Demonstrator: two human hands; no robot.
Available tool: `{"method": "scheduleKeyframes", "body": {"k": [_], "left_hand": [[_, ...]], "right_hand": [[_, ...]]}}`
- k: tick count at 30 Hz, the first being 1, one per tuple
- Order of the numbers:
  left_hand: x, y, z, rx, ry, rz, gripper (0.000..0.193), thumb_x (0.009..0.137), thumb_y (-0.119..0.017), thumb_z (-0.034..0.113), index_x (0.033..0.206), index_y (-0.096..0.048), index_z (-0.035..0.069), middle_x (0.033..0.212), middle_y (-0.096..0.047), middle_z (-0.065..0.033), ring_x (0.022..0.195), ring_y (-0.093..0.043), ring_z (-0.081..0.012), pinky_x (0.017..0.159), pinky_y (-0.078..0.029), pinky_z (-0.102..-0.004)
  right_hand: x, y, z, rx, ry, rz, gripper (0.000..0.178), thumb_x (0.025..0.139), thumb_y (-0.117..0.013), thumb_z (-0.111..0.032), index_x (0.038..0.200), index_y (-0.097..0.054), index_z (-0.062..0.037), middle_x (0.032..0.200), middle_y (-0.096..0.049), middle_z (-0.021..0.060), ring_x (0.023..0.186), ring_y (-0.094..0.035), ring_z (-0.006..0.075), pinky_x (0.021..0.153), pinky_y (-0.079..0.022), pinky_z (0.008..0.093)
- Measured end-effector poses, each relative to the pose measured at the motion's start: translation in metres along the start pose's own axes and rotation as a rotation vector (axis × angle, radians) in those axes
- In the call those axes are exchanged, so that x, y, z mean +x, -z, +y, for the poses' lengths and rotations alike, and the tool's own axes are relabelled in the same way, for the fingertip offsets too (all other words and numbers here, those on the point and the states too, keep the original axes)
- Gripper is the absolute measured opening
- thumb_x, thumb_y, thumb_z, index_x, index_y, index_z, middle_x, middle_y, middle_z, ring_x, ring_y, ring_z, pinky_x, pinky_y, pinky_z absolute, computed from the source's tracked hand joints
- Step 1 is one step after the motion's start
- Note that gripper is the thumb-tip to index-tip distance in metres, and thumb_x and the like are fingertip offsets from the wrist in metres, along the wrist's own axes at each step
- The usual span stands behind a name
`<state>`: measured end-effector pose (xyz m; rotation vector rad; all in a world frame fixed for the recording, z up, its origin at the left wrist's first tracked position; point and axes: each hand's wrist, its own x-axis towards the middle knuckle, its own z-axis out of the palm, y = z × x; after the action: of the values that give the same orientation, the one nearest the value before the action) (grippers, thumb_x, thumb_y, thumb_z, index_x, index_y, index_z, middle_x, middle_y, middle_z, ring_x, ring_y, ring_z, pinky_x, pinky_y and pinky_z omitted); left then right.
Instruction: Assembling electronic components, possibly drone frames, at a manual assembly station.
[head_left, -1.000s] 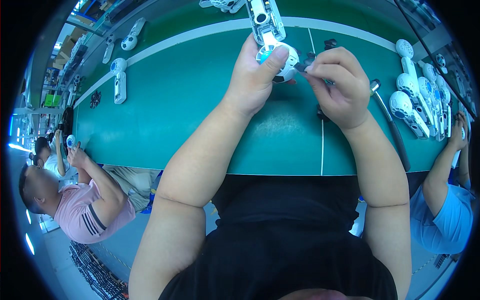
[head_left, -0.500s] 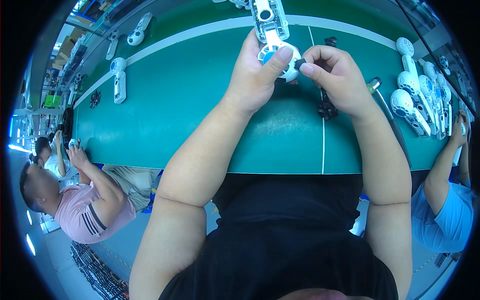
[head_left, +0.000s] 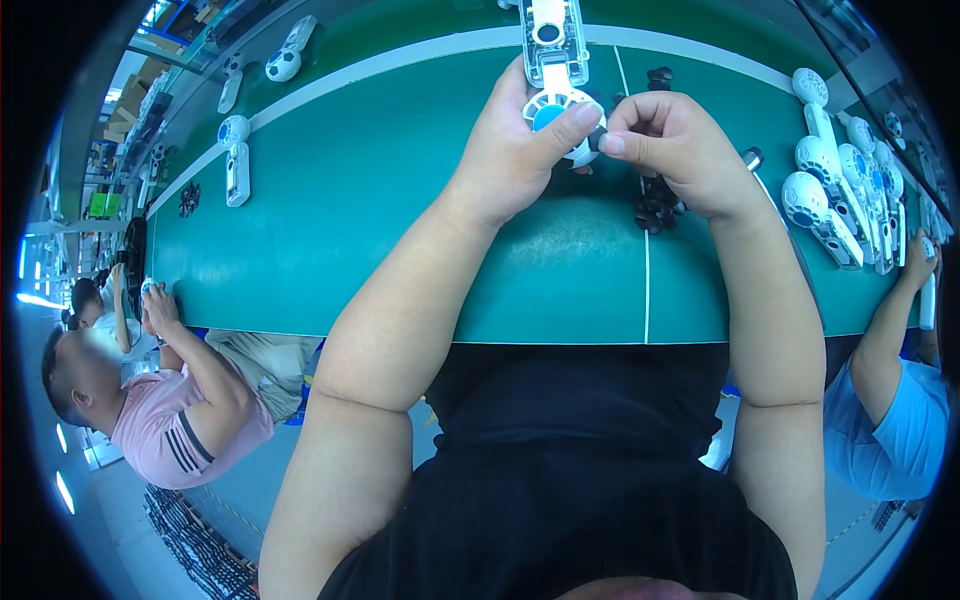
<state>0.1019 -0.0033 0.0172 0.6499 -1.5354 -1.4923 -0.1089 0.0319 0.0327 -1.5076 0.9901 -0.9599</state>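
Note:
My left hand is wrapped round a white handheld device with a ball-shaped head and a clear-cased handle. Its handle points away from me, and a blue disc shows on the head, with my thumb lying across the head's near side. At the head's right edge, the thumb and forefinger of my right hand pinch a small black piece, which touches the ball. Fingers cover much of that piece. Just beyond and below my right hand lie loose black pieces on the green table mat.
Several similar white devices are grouped at the right, beside a partly hidden hammer. Another device and small black pieces lie at the left. People sit on both sides: a pink shirt left, a blue shirt right.
The device and my left hand have shifted slightly to the right. My right fingers remain at the head's edge, and the black piece sits closer against the ball.

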Motion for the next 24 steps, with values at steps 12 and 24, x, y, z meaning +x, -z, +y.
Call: {"method": "scheduleKeyframes", "body": {"k": [12, 24], "left_hand": [[-0.001, 0.002, -0.002, -0.120, 0.022, -0.006, 0.061, 0.091, -0.079, 0.030, 0.137, -0.047, 0.006, 0.115, -0.068, -0.0108, 0.099, -0.069, -0.0198, 0.075, -0.061, -0.0343], [-0.001, 0.000, -0.012, -0.051, -0.100, 0.005, 0.064, 0.097, -0.073, 0.040, 0.141, -0.045, 0.004, 0.119, -0.065, -0.0103, 0.106, -0.065, -0.0182, 0.088, -0.056, -0.0328]], "right_hand": [[0.002, -0.011, 0.004, -0.103, 0.034, 0.092, 0.032, 0.092, -0.081, -0.035, 0.092, -0.067, -0.0060, 0.079, -0.060, -0.0037, 0.072, -0.050, 0.0053, 0.063, -0.038, 0.0224], [0.004, -0.026, 0.012, 0.103, 0.156, -0.002, 0.090, 0.088, -0.081, -0.051, 0.154, -0.044, -0.0015, 0.128, -0.062, 0.0100, 0.112, -0.062, 0.0172, 0.096, -0.055, 0.0324]]}}
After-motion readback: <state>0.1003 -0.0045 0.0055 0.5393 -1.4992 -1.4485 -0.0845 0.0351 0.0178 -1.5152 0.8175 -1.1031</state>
